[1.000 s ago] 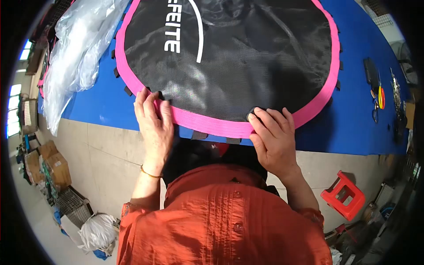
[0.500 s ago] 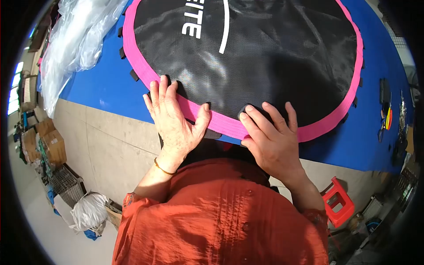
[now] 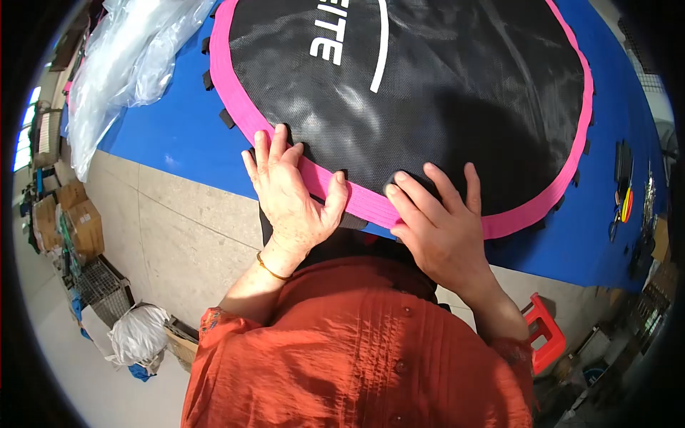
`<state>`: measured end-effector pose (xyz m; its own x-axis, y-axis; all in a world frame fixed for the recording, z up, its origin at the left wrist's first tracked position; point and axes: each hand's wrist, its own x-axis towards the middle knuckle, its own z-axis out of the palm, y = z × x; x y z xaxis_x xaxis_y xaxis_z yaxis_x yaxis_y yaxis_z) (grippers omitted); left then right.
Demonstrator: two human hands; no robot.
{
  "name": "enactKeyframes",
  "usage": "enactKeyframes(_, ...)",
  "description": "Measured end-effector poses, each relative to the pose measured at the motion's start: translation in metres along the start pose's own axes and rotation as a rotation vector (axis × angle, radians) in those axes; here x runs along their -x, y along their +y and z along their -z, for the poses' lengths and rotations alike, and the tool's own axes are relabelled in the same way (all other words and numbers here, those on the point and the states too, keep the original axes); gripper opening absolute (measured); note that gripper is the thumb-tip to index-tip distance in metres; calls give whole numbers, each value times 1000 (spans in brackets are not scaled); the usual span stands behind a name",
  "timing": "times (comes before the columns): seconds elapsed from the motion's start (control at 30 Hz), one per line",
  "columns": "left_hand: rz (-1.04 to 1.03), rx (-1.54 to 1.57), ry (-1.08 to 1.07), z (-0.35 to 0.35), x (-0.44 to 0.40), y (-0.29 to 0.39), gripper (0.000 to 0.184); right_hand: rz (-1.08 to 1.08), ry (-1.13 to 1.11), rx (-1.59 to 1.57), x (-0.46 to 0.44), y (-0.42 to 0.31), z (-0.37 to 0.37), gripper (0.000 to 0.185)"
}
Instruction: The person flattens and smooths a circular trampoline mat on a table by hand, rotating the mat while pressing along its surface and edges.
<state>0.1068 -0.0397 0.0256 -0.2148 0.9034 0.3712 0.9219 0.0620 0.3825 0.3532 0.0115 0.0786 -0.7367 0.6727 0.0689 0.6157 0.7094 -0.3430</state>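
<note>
A large round black mesh mat [image 3: 428, 107] with a pink border [image 3: 364, 203], white lettering and black tabs round its rim lies on a blue table; it looks like a trampoline mat. My left hand [image 3: 296, 203] rests across the near-left border, fingers spread and thumb apart, fingertips on the black mesh. At the near edge, my right hand [image 3: 442, 228] lies over the border with its fingers apart, pointing onto the mesh. A dark patch beside the right index fingertip may be shadow or a tab; I cannot tell.
Clear plastic sheeting [image 3: 125, 71] drapes over the left of the blue table [image 3: 178, 153]. Scissors and other small tools [image 3: 624, 203] lie at the right. Below stand a red stool [image 3: 548, 335], cardboard boxes [image 3: 84, 225], a wire crate [image 3: 107, 289] and a white sack [image 3: 139, 335].
The mat has shifted slightly right and down in view, with my left hand moving right along with it. My right hand stays at nearly the same spot.
</note>
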Motion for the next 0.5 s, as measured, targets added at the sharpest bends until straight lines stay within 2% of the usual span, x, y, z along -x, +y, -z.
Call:
enactKeyframes(0.2,-26,24,51,-4,3,-2,58,33,25,16,-11,-3,-3,49)
enactKeyframes(0.37,-15,29,49,0,1,-5,59,101,41,32,-33,-11,-8,49)
enactKeyframes(0.5,26,118,84,4,-3,-20,61,64,-4,85,-29,-14,-4,49)
